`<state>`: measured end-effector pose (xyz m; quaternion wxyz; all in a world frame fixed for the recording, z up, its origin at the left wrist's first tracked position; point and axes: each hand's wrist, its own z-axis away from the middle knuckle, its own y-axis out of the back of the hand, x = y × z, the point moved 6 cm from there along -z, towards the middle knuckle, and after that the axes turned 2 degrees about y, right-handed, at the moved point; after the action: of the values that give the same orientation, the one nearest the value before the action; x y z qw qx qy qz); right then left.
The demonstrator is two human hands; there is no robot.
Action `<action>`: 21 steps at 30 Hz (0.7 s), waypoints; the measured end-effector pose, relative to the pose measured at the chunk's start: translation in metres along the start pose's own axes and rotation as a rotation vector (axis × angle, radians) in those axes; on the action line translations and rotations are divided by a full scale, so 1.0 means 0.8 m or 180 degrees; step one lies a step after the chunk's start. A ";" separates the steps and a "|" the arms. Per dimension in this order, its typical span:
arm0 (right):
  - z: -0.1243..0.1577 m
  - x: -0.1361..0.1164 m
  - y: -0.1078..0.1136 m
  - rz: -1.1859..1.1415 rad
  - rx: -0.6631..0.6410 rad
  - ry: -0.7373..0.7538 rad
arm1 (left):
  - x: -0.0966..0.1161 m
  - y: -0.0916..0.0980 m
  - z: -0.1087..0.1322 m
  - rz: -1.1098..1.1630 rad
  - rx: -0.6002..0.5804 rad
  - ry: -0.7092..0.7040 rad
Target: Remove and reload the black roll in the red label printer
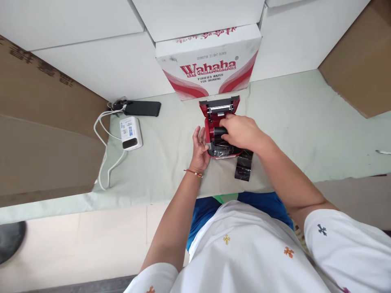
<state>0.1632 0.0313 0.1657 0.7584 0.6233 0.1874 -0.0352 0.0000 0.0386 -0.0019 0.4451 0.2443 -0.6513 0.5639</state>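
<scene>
While our left hand (200, 151), fingers apart, braces the left side of the open red-and-black plastic machine (209, 131) before the far white-and-red cardboard carton (210, 67), our right hand (240, 131) reaches the smooth black cylinder (218, 133) inside (whether clamped, we cannot tell); we should keep it level.
</scene>
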 end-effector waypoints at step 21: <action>0.115 0.135 -0.080 -0.0305 0.0031 -0.0981 | 0.004 0.001 -0.001 -0.0118 -0.0102 -0.0089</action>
<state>0.2674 -0.0514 0.0846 0.7726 0.6045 0.0982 -0.1674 -0.0021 0.0402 0.0007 0.4502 0.2571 -0.6618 0.5415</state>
